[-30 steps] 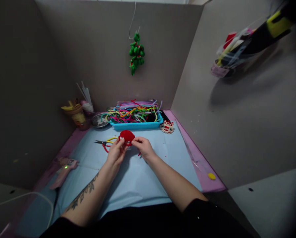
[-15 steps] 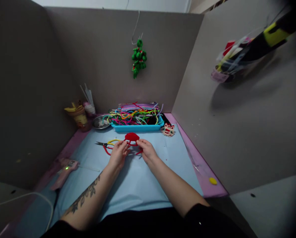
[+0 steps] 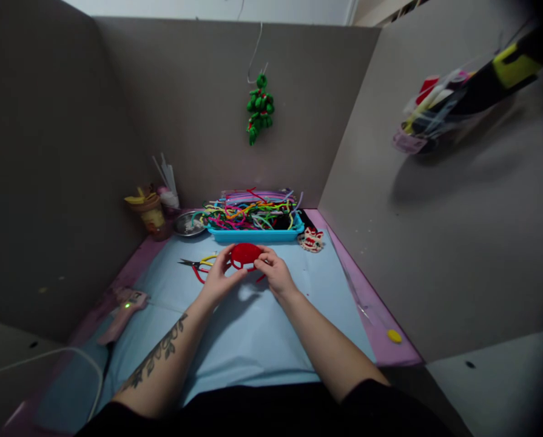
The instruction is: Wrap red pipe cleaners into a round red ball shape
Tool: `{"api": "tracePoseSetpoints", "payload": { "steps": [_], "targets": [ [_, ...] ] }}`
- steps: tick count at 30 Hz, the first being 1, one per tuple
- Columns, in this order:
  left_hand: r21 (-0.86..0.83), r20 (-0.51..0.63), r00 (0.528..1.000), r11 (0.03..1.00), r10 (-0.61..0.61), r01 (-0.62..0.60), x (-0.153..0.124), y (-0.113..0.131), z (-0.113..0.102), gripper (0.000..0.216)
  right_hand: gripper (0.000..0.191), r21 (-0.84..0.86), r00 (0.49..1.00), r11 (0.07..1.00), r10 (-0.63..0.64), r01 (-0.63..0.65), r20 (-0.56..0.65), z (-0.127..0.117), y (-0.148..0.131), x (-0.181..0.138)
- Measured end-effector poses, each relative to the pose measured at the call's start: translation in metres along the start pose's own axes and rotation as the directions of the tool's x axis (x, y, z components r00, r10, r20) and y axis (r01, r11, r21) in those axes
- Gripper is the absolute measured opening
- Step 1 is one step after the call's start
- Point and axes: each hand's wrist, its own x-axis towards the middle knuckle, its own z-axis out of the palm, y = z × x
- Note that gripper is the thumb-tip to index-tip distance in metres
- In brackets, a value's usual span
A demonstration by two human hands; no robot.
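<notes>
Both of my hands hold a small red pipe-cleaner shape point(image 3: 245, 254) just above the light blue mat point(image 3: 248, 328). My left hand point(image 3: 219, 280) pinches its left side with closed fingers. My right hand point(image 3: 275, 272) pinches its right side, and a loose red end trails below the fingers. A pair of small scissors point(image 3: 188, 263) with red and yellow pipe cleaners lies on the mat just left of my left hand.
A blue tray point(image 3: 254, 233) heaped with coloured pipe cleaners stands behind my hands. Beside it sit a small red-and-white figure point(image 3: 311, 239), a metal dish point(image 3: 187, 223) and a cup point(image 3: 149, 213). A green ornament point(image 3: 259, 108) hangs on the back wall. A glue gun point(image 3: 123, 306) lies left.
My hands and the red shape have drifted slightly right and away from me. The fingers have closed in nearer each other around the shape, which now looks turned flatter.
</notes>
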Motion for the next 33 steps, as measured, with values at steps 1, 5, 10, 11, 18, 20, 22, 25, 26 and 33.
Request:
{"api": "tracePoseSetpoints", "payload": {
  "steps": [1,5,10,11,18,20,22,25,26,33],
  "targets": [
    [0.062,-0.059,0.997,0.997,0.041,-0.037,-0.001,0.000,0.000,0.061,0.017,-0.005,1.000,1.000,-0.005,0.004,-0.015,0.000,0.000,0.000],
    [0.276,-0.202,0.968,0.957,0.152,-0.092,-0.005,0.005,0.002,0.032,0.018,0.008,0.998,1.000,-0.011,0.012,-0.058,0.001,0.004,0.001],
    [0.073,-0.130,0.991,0.996,-0.034,0.043,-0.008,0.008,0.010,0.033,0.019,0.013,1.000,1.000,0.003,-0.003,-0.018,0.005,0.011,-0.002],
    [0.029,-0.110,0.991,0.996,-0.081,0.085,-0.009,0.007,0.011,0.035,0.019,0.004,1.000,1.000,0.010,-0.010,-0.013,0.005,0.011,-0.003],
    [0.019,-0.110,0.978,0.984,-0.176,0.179,-0.010,0.005,0.011,0.039,0.017,-0.024,0.999,0.999,0.037,-0.038,-0.022,0.008,0.010,-0.005],
    [0.032,-0.118,0.980,0.986,-0.159,0.164,-0.009,0.005,0.011,0.036,0.017,-0.030,0.999,0.999,0.038,-0.038,-0.022,0.008,0.010,-0.004],
    [0.050,-0.117,0.982,0.987,-0.148,0.155,-0.008,0.005,0.011,0.034,0.017,-0.031,0.999,0.999,0.038,-0.039,-0.024,0.008,0.010,-0.005],
    [0.062,-0.101,0.987,0.989,-0.128,0.134,-0.007,0.003,0.010,0.032,0.018,-0.036,0.999,0.999,0.039,-0.040,-0.027,0.007,0.011,-0.005],
    [0.062,-0.094,0.988,0.990,-0.122,0.128,-0.007,0.003,0.010,0.032,0.018,-0.039,0.999,0.998,0.040,-0.041,-0.028,0.007,0.011,-0.005],
    [0.048,-0.098,0.989,0.992,-0.108,0.113,-0.007,0.006,0.008,0.031,0.017,-0.055,0.998,0.997,0.060,-0.061,-0.029,0.010,0.010,-0.007]
  ]
}}
